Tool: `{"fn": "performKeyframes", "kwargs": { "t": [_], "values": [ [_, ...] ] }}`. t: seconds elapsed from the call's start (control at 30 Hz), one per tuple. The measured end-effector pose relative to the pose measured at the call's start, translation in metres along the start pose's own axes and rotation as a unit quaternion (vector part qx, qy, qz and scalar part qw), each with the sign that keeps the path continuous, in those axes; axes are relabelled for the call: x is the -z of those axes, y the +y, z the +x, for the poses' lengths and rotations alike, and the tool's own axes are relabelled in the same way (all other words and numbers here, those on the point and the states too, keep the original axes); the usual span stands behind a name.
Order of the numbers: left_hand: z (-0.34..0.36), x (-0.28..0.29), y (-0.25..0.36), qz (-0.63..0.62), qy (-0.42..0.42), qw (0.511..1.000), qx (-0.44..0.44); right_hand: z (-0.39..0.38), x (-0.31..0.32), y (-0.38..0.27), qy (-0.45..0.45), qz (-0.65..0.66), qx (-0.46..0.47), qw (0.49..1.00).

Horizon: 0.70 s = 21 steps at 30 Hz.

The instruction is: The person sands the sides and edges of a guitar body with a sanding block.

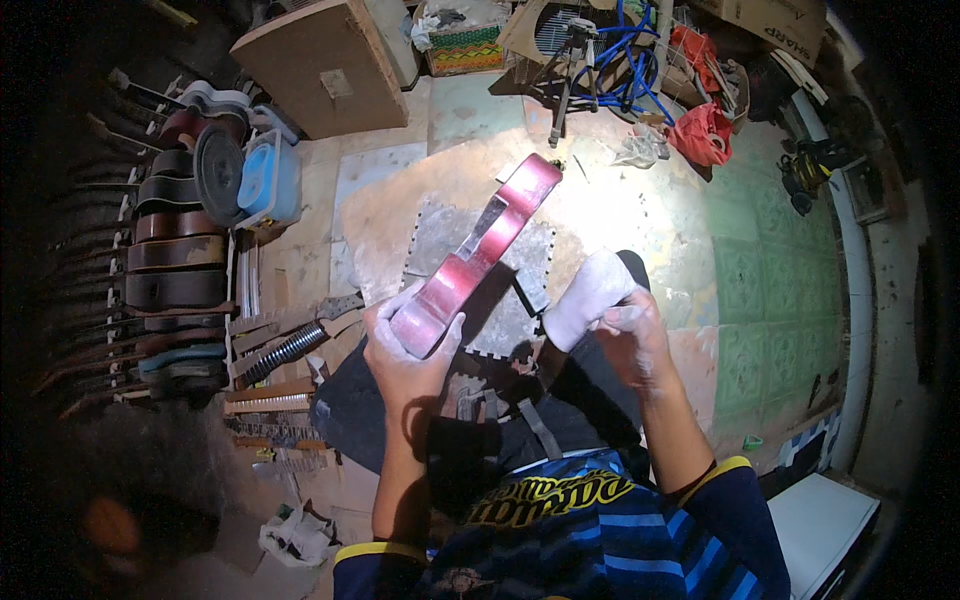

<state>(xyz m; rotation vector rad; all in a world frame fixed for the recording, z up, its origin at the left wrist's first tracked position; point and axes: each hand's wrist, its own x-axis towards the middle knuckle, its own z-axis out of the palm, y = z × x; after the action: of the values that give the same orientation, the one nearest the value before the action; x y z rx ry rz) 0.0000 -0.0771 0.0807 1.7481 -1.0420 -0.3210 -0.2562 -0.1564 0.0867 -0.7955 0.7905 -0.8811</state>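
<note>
Currently, red instrument body (458, 277) is tilted up over the floor mat (430, 228), left hand (408, 368) gripping its near end. Right hand (637, 335) off the body, fingers curled by a whitish shape (585, 300); can't tell if gripping it. Likely mid surface prep, both hands dusty; next move probably needs steady left grip, right hand brought across. Guitars (175, 252) racked at left.
</note>
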Motion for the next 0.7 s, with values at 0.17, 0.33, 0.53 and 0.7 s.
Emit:
{"fn": "performKeyframes", "kwargs": {
  "t": [0.17,0.33,0.53,0.7],
  "values": [
    [-0.004,-0.009,0.006,-0.016,-0.017,1.0,-0.007,0.021,-0.001,0.016,-0.097,0.236,-0.016,0.967],
    [-0.009,-0.009,0.009,0.053,-0.037,0.998,-0.005,0.034,0.013,0.046,-0.113,0.384,-0.031,0.916],
    [-0.012,-0.013,0.006,-0.003,-0.032,0.999,-0.001,0.032,0.019,0.02,-0.227,0.354,-0.007,0.907],
    [-0.009,-0.012,0.01,0.059,-0.035,0.998,-0.011,0.027,0.011,0.017,-0.107,0.24,-0.038,0.964]
  ]
}}
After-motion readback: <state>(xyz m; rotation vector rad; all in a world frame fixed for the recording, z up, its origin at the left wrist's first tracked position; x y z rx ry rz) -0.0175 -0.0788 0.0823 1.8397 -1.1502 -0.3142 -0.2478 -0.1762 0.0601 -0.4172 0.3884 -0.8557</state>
